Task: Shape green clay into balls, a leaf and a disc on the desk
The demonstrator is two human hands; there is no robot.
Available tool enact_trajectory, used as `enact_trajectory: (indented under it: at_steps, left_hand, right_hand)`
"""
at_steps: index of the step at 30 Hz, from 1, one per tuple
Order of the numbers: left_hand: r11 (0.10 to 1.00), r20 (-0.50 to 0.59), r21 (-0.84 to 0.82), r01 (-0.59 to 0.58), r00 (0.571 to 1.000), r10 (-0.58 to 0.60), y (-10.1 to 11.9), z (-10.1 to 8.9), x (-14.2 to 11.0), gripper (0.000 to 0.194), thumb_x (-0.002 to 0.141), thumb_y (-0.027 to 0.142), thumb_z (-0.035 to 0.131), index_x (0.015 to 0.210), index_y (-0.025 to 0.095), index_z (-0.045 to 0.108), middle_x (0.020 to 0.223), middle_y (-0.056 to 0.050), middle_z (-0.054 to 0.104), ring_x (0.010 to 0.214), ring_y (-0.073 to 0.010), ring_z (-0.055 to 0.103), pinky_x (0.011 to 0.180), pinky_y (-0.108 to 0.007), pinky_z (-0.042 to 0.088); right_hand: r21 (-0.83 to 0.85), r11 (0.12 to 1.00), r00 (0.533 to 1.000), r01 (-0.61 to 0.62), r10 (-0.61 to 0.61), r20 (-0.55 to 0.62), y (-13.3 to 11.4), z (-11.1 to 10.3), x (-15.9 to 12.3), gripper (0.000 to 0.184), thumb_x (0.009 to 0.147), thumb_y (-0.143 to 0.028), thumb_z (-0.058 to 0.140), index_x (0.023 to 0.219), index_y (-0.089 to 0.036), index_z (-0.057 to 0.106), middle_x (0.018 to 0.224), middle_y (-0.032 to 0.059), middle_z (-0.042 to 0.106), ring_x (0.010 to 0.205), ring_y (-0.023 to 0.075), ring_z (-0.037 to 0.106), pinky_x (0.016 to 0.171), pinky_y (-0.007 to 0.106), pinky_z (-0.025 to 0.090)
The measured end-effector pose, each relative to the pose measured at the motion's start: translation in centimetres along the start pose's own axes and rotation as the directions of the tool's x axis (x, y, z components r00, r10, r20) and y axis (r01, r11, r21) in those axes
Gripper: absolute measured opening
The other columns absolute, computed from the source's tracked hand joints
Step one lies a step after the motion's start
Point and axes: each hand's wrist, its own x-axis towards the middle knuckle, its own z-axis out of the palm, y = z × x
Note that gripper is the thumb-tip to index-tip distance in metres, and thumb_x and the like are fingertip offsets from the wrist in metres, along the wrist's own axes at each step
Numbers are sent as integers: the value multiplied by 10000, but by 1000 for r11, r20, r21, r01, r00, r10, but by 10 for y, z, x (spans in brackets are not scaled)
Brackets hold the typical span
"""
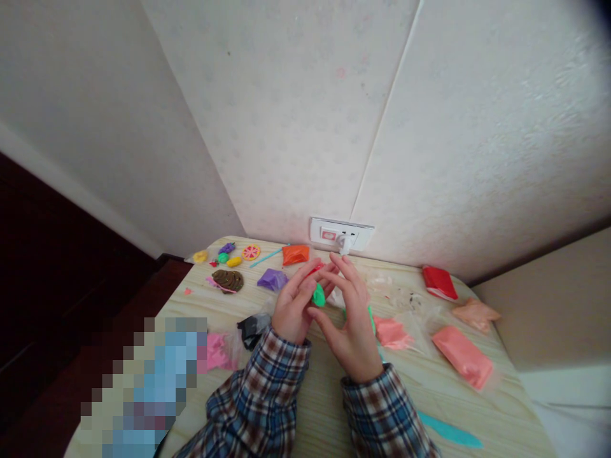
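My left hand point(294, 305) is raised over the middle of the table, its fingers curved around a small lump of green modelling clay point(318, 295). The thumb rests against the lump. A bit of red point(315, 270) shows between the fingers; I cannot tell if it is held or lies behind. My right hand point(352, 321) faces the left one with its thumb and fingers apart. Its fingertips come close to the left fingers, and it holds nothing that I can see. Partly hidden behind it is a green strip point(371, 320).
Clay packets lie around: orange point(296, 254), purple point(272, 279), black point(252, 331), pink point(220, 352), coral point(463, 356) and red point(439, 282). Small clay fruit shapes point(233, 261) sit at the back left, near a brown ridged piece point(228, 280). A teal plastic knife point(451, 430) lies front right. The wall has a socket point(341, 233).
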Motion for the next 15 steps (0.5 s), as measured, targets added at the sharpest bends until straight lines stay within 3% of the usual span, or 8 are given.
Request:
enact_trajectory:
  at_steps: [2,5,7,10,12,15]
  left_hand:
    - [997,-15,64,-31,999,32,-1,-3,0,513,700,307,745,1166,152,599,1219,-157,638,1149,-274,585,1023,-433,413]
    - [974,3,216,-68,998,69,-7,4,-8,565,729,371,716,1234,161,573,1314,-141,573,1251,-274,500,1077,-405,363]
    - [963,73,255,-85,995,68,-13,17,-18,568,781,445,643,1279,186,549,1416,-105,474,1352,-264,370,1122,-388,306]
    - [984,217,155,-86,975,51,-17,37,-31,672,821,636,443,1332,204,504,1489,-65,370,1406,-236,259,1170,-354,201]
    - [990,210,126,-66,977,39,-18,43,-30,693,827,667,383,1342,217,492,1492,-54,367,1420,-224,219,1177,-343,170]
    - [996,104,86,-30,994,21,-20,40,-19,616,830,630,430,1313,258,520,1446,-50,438,1409,-230,252,1148,-390,255]
  right_hand:
    - [1,1000,998,29,-29,60,-1,2,-1,555,867,-323,541,1375,-237,335,1490,107,329,1408,266,216,1094,553,251]
    - [-20,998,993,55,-53,104,0,3,-1,573,947,-365,344,1474,-259,146,1550,78,202,1439,265,102,1109,600,167]
    - [-34,999,998,32,-30,64,2,-1,0,546,970,-368,226,1487,-266,85,1567,60,135,1444,265,56,1112,621,118]
    - [-14,1000,998,-21,20,-60,4,-6,0,542,973,-400,129,1491,-268,39,1577,36,66,1446,259,33,1124,615,91]
    - [18,999,997,-29,30,-75,2,-5,-1,551,969,-416,102,1491,-268,10,1580,16,24,1447,248,21,1139,595,87]
    - [77,997,999,20,-23,41,-8,5,-5,547,968,-411,87,1491,-273,2,1579,-11,-12,1447,241,26,1152,565,121]
